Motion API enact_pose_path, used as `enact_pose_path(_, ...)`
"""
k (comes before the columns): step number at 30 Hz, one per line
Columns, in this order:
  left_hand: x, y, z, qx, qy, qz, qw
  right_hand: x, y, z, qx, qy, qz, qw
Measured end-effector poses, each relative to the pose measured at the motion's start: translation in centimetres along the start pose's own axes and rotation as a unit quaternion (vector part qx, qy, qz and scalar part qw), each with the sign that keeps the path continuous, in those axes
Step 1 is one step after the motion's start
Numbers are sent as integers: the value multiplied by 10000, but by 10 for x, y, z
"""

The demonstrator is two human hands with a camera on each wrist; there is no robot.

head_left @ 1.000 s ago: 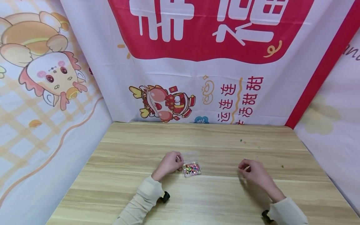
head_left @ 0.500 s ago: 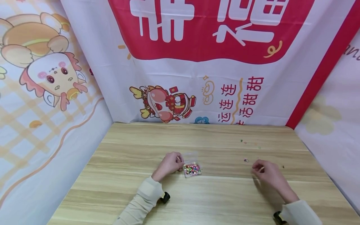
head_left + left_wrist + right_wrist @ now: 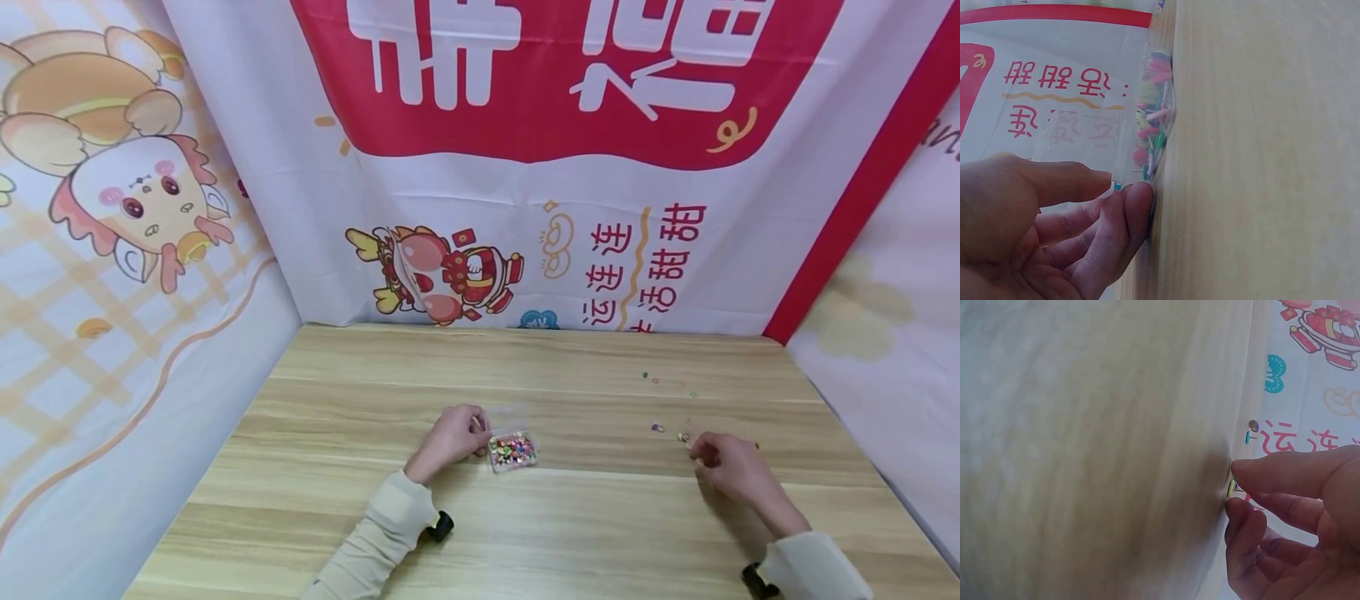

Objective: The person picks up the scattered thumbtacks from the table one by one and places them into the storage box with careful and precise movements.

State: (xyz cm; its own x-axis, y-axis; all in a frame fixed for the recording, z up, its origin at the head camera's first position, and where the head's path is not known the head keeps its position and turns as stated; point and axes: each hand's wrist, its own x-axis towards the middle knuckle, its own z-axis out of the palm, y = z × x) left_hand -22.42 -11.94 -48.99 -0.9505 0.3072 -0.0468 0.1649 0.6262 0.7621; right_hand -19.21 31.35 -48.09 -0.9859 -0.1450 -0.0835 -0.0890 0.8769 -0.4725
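My left hand (image 3: 453, 432) pinches the edge of a clear plastic box (image 3: 513, 451) between thumb and fingers. Its transparent lid (image 3: 1079, 137) stands raised, and colourful thumbtacks (image 3: 1157, 112) fill the tray. Over to the right, my right hand (image 3: 731, 467) is low at the table, its thumb and fingertips apart. Right by those fingertips lie a few thumbtacks (image 3: 683, 437); a yellowish one (image 3: 1231, 487) shows in the gap between thumb and finger. Slightly farther left sits another small cluster of thumbtacks (image 3: 657, 427), purple and pale in the head view.
Several tiny coloured bits (image 3: 656, 381) are scattered toward the back right of the wooden table (image 3: 555, 533). One dark piece (image 3: 757, 445) lies just behind my right hand. Printed cloth (image 3: 525, 242) hangs at the table's back and both sides.
My right hand has moved rightward along the table. First the purple thumbtack cluster came into view where it had been, then more thumbtacks beside its fingertips. The left hand and box stayed put.
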Motion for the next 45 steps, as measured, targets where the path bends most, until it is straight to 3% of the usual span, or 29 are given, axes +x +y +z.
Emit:
enact_pose_path(22,-4,-1,-1,-65,35,80,9999,-4,-8,2,-116,-97,340,9993)
enact_pose_path(31,-2,0,-1,-30,16,31,10000,-2,-39,5,-45,63,-269,9996)
enact_pose_path(38,-3,1,-2,-25,14,46,10000,5,-61,13,-70,337,-1040,9940)
enact_pose_path(45,-3,2,-1,61,51,116,9999,10,-77,21,96,237,-1250,9918)
